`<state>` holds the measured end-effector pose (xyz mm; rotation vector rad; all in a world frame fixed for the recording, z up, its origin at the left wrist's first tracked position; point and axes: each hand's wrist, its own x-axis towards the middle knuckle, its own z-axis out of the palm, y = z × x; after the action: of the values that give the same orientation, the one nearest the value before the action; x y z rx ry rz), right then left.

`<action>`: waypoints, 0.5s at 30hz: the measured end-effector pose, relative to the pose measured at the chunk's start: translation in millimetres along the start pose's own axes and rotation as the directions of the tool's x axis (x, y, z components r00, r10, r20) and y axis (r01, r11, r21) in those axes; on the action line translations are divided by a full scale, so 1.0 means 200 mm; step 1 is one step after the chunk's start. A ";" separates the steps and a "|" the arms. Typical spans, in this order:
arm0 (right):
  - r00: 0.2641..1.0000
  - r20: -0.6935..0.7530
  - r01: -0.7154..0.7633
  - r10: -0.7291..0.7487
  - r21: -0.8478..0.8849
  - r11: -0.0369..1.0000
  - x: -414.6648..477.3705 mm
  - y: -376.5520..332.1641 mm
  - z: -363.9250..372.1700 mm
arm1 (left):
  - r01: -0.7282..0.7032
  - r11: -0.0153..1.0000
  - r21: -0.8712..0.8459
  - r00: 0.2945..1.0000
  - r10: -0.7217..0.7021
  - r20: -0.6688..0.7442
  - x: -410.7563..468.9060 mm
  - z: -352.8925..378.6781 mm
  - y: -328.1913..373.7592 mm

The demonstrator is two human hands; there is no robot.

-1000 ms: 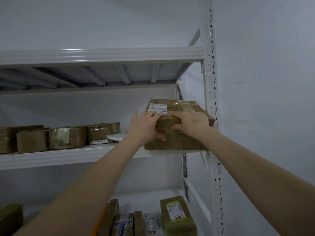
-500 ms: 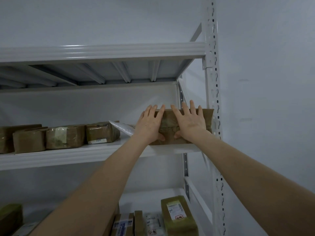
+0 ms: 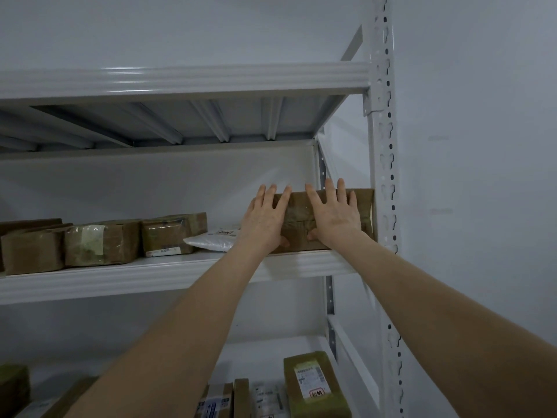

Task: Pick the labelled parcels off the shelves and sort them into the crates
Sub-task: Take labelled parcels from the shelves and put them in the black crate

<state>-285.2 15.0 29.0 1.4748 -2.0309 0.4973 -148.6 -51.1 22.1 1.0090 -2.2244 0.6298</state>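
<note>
Head view, centre right: I see left hand (image 3: pixel 265 220) and right hand (image 3: pixel 335 215) pressing straight fingers on brown parcel (image 3: pixel 297 208) atop white shelf (image 3: pixel 150 276), thumbs possibly beneath

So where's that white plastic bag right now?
Head view, centre: the white bag lies on the middle shelf, between a taped brown box on its left and the left hand.

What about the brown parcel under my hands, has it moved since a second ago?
Yes. The brown parcel was tilted out over the shelf edge; now it lies flat, further in, beside the upright post.
</note>
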 end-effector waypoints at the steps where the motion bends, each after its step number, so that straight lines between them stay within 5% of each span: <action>1: 1.000 -0.005 0.002 -0.002 0.000 1.000 0.00 0.00 0.01 | 0.003 1.000 0.003 1.000 -0.003 0.000 0.00 0.00 0.00; 15: 0.992 -0.117 0.064 -0.055 0.079 0.995 -0.03 -0.05 0.01 | 0.066 0.996 -0.055 0.995 -0.070 -0.067 -0.11 -0.04 -0.10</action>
<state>-274.0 14.5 24.5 1.5147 -1.8924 0.6329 -118.5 -47.2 16.3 1.0166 -2.1263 0.5640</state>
